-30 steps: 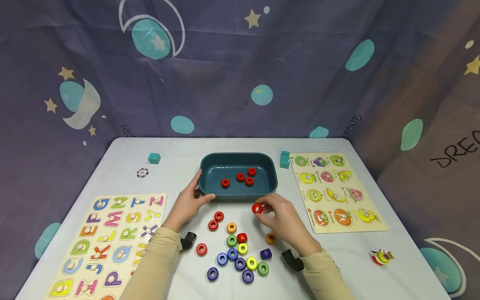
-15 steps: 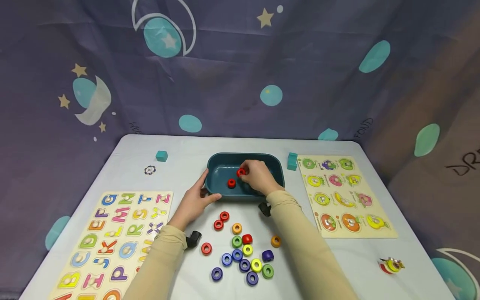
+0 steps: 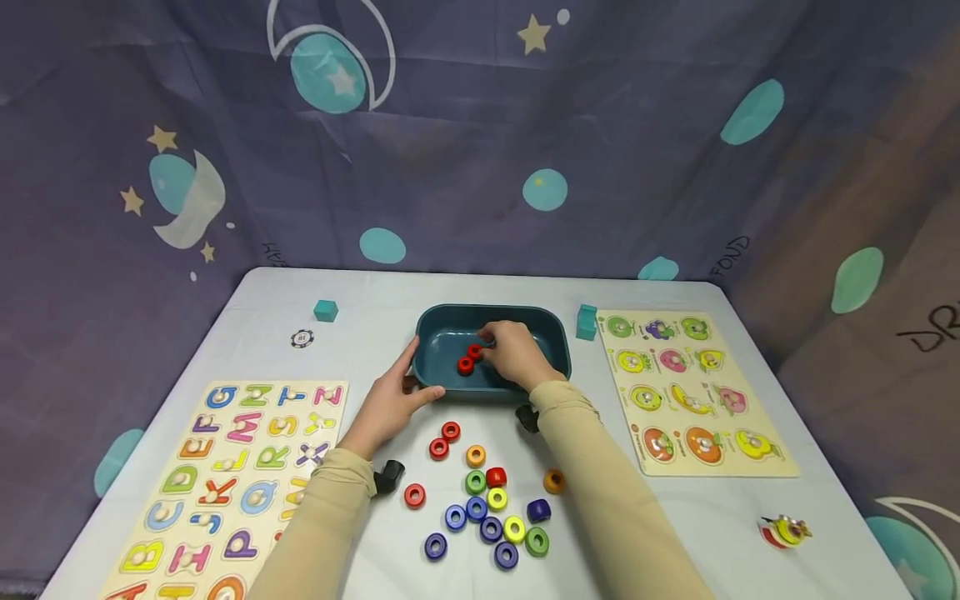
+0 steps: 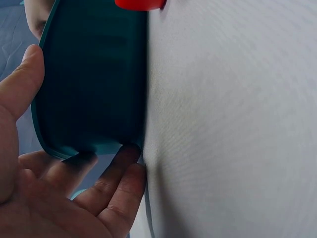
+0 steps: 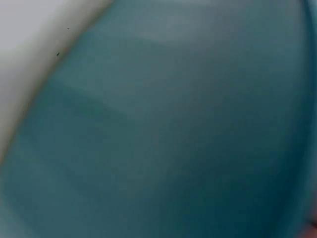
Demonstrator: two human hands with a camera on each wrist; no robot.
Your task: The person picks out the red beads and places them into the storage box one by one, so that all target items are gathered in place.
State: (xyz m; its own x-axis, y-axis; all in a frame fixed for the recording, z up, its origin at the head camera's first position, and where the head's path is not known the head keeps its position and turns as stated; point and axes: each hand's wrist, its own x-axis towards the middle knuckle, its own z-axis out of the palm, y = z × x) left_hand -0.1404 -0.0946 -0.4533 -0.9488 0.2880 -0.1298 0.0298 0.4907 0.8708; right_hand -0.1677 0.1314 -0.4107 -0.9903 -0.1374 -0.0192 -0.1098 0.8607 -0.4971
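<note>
My left hand (image 3: pixel 388 408) grips the left near corner of a dark teal tray (image 3: pixel 442 337). In the left wrist view its thumb lies at the rim and its fingers press against the tray's wall (image 4: pixel 91 89). Inside the tray, my right hand (image 3: pixel 515 354) is low, its fingertips parted beside a red ring-shaped bead (image 3: pixel 475 352). Another red bead (image 3: pixel 465 366) lies right by that one. The right hand hides the tray's right part. Only blurred teal tray surface (image 5: pixel 163 124) fills most of the right wrist view.
Loose ring beads in several colours, such as a red bead (image 3: pixel 414 496) and a blue bead (image 3: pixel 436 547), lie in front of the tray. A letter puzzle board (image 3: pixel 247 450) is left, a fruit puzzle board (image 3: pixel 697 392) right. Teal blocks (image 3: pixel 587 322) stand behind.
My right hand carried a red bead from the near side of the tray into it and let it go beside another. The left hand keeps its grip on the tray; the head view shifted slightly.
</note>
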